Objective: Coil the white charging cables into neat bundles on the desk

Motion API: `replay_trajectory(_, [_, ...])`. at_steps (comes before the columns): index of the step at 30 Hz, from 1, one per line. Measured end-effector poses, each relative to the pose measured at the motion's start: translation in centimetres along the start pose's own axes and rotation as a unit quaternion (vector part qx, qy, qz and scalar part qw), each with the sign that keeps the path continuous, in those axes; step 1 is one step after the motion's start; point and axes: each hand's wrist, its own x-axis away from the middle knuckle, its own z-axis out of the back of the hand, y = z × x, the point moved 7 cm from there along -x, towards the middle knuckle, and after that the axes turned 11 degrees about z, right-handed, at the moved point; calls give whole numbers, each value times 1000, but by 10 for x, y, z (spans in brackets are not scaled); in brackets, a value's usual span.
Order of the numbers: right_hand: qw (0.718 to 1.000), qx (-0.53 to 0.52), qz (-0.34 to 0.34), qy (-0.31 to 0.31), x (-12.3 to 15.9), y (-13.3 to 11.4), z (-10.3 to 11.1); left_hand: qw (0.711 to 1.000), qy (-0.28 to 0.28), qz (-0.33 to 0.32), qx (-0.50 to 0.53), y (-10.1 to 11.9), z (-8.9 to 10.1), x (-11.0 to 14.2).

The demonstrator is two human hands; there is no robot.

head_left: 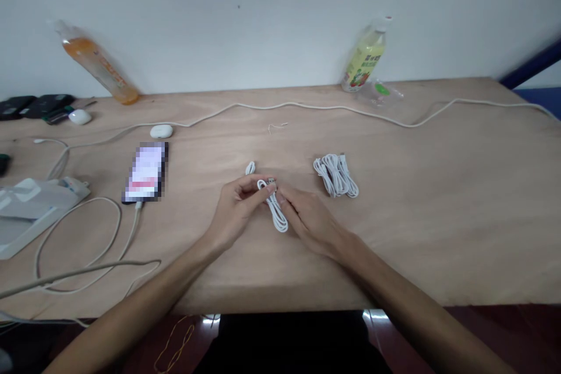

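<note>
A white USB cable (pixel 277 217), coiled into a narrow bundle, is between my two hands above the middle of the table. My left hand (pixel 234 207) pinches its upper end, with the thumb beside the metal USB plug (pixel 272 181). From the other side, my right hand (pixel 313 219) has its fingers closed on the same bundle near the plug. Just beyond my left fingers a small white cable loop (pixel 250 168) shows; its lower part is hidden by the hand. Several bundled white cables (pixel 335 175) lie in a pile to the right of my hands.
A phone (pixel 146 172) with a charging cord lies left, near a white earbud case (pixel 161 131). Loose cords and a white box (pixel 35 213) occupy the left side. A long white cable (pixel 289 104) crosses the back, before an orange bottle (pixel 99 67) and a yellow-green bottle (pixel 366 58).
</note>
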Motion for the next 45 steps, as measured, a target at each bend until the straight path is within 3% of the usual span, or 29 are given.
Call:
replay_trajectory(8, [974, -220, -53, 19, -2, -2, 2, 990, -79, 75, 92, -7, -8, -2])
replay_trajectory(13, [959, -270, -76, 44, -2, 0, 2, 987, -91, 72, 113, -7, -9, 0])
replay_trajectory(15, [958, -272, -73, 60, -3, -1, 3, 994, -80, 32, 72, -2, -7, 1])
replay_trajectory(18, [953, -283, -67, 88, -4, -1, 6, 990, -23, -110, -86, 15, -3, 8])
replay_trajectory(21, [940, -317, -85, 97, -4, 1, 4, 937, 29, -259, -234, 30, -5, 21])
replay_trajectory(25, [924, -339, -124, 128, 0, 10, 4, 891, 1, -319, -322, 29, -14, 29])
replay_trajectory(29, [938, -289, -105, 158, 1, 9, 14, 887, -29, -300, -350, 23, -20, 28])
replay_trajectory(32, [959, -218, -77, 164, -1, 2, 23, 914, -37, -242, -323, 19, -21, 25])
replay_trajectory(37, [971, -164, -42, 168, -2, -8, 28, 972, -113, -106, -177, 7, -27, 19])
replay_trajectory(41, [974, -142, -45, 171, -1, -7, 26, 978, -205, -7, -19, -4, -37, 18])
replay_trajectory(43, [977, -136, -42, 161, -1, -6, 24, 973, -227, 6, 28, -5, -38, 20])
replay_trajectory(45, [979, -135, -39, 148, -2, -5, 22, 977, -213, -32, 3, -1, -35, 21])
